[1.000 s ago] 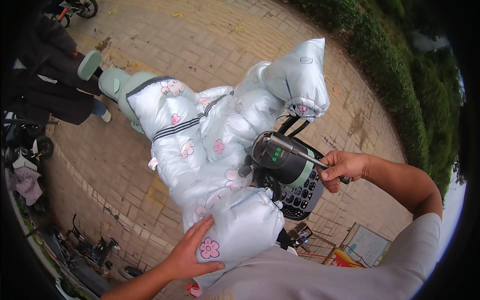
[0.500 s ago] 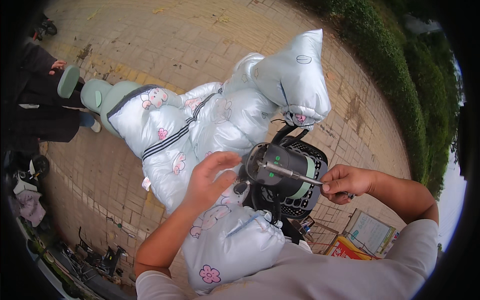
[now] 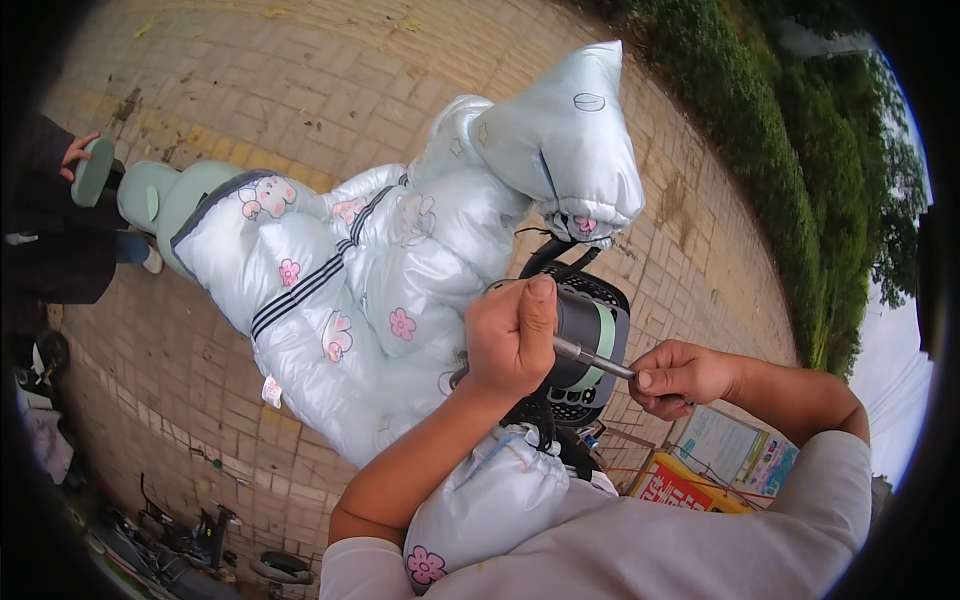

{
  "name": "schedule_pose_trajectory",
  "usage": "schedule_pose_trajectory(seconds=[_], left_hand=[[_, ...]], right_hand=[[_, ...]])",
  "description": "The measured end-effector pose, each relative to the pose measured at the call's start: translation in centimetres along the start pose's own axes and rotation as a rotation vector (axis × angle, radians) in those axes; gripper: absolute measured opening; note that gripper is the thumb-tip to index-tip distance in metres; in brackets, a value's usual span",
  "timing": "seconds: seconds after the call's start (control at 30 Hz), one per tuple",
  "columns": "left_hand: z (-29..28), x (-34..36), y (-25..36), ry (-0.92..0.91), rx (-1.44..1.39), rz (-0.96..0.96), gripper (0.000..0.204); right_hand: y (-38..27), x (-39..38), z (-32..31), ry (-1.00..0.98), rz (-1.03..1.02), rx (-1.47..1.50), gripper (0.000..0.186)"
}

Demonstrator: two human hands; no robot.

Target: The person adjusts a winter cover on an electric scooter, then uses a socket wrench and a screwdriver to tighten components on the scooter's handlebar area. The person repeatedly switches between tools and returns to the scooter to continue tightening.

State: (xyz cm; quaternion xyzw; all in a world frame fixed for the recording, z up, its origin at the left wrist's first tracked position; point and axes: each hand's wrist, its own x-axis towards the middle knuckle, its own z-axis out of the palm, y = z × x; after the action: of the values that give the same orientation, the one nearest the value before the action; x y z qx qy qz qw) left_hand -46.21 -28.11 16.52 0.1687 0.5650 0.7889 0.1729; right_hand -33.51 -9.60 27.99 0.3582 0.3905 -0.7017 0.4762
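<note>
- Left hand (image 3: 508, 342) curls in a fist around a metal tool (image 3: 592, 358)
- Right hand (image 3: 682, 378) grips its shaft
- White padded cover (image 3: 400, 275) drapes a green scooter (image 3: 187, 205)

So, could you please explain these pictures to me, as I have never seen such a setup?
There is no robot here: a person works bare-handed, and every picture comes from one camera on their head, looking down. The right hand grips one end of a metal tool; the left hand is closed over the other. Beneath is a pale green scooter under a white quilted cover, with a black basket, on paved ground.
</note>
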Motion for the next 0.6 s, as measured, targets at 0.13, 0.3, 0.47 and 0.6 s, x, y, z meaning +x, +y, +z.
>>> schedule_pose_trajectory(seconds=[0.13, 0.3, 0.47, 0.6], left_hand=[[-0.5, 0.4, 0.1, -0.069, 0.035, -0.02, 0.054], [-1.2, 1.3, 0.2, -0.188, -0.067, -0.06, 0.045], [-1.9, 1.5, -0.5, -0.319, -0.151, -0.118, 0.048], [-2.4, 1.8, -0.9, -0.406, -0.186, -0.162, 0.05]], right_hand=[[2.3, 0.4, 2.2, 0.105, -0.084, 0.045, 0.038], [5.4, 2.3, 5.8, 0.124, -0.244, 0.19, 0.039], [8.2, 4.6, 9.5, 0.173, -0.353, 0.362, 0.04], [8.8, 6.2, 12.5, 0.202, -0.42, 0.494, 0.041]])
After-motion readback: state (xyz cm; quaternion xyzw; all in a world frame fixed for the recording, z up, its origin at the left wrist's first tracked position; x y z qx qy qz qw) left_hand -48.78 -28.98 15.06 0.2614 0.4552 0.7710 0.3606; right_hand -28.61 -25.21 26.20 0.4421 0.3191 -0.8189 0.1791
